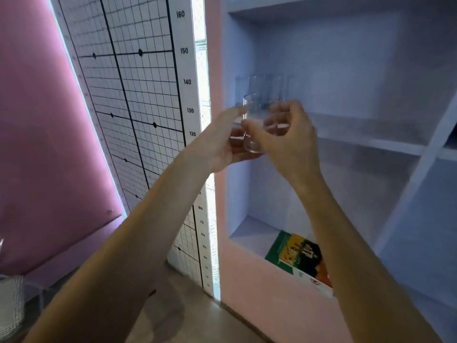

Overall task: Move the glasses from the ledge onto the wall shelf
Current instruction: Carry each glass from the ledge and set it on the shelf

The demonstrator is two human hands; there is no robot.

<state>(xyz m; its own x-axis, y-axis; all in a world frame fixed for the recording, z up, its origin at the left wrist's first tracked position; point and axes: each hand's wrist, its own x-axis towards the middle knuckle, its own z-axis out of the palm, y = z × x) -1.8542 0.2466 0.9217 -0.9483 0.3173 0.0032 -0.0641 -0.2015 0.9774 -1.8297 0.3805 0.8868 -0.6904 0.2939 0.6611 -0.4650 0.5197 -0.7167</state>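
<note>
A clear drinking glass (252, 120) is held up in front of the left end of the wall shelf (371, 134). My right hand (289, 144) grips it from the right, with the thumb across its front. My left hand (222, 142) cups it from the left and behind. Several more clear glasses (272, 87) stand upright in a row at the back left of the same shelf, just beyond the held glass. The held glass's base sits below the shelf board's level, partly hidden by my fingers.
A white gridded height chart (138, 95) hangs to the left of the shelf unit. A green and orange box (296, 258) lies in the compartment below. The beige ledge (188, 318) runs under my arms, and a ribbed clear object (10, 300) stands at the far left.
</note>
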